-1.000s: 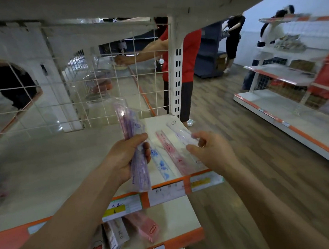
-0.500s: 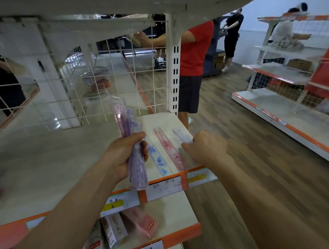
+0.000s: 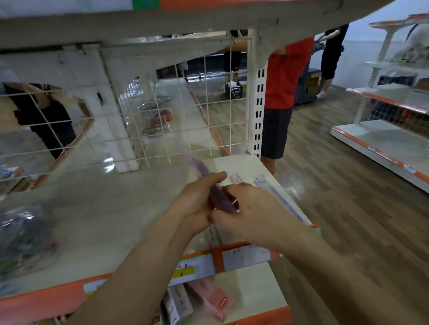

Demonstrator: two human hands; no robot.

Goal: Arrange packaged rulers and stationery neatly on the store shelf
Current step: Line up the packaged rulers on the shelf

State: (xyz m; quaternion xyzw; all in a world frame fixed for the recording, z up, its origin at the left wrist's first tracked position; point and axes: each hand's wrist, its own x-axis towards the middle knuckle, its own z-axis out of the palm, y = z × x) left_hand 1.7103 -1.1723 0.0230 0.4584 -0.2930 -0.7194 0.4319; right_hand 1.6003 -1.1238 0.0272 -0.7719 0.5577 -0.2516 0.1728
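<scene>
My left hand (image 3: 196,201) grips a bundle of purple packaged rulers (image 3: 215,192), tilted over the white shelf (image 3: 94,213). My right hand (image 3: 250,211) has come against the bundle's near end, and its fingers pinch that end. Behind my right hand, a clear-wrapped ruler (image 3: 276,193) and a pink ruler (image 3: 235,180) lie flat side by side on the shelf's right end; most of the pink one is hidden by my hands.
A crumpled plastic bag of goods (image 3: 13,238) lies at the shelf's left. A wire grid back panel (image 3: 161,114) closes the rear. Boxes and a pink pack (image 3: 211,301) sit on the lower shelf. A person in a red shirt (image 3: 285,74) stands past the shelf post.
My right hand left the rulers lying on the shelf and moved left to the bundle's near end. My left hand lowered and tilted the bundle. The view shifted upward.
</scene>
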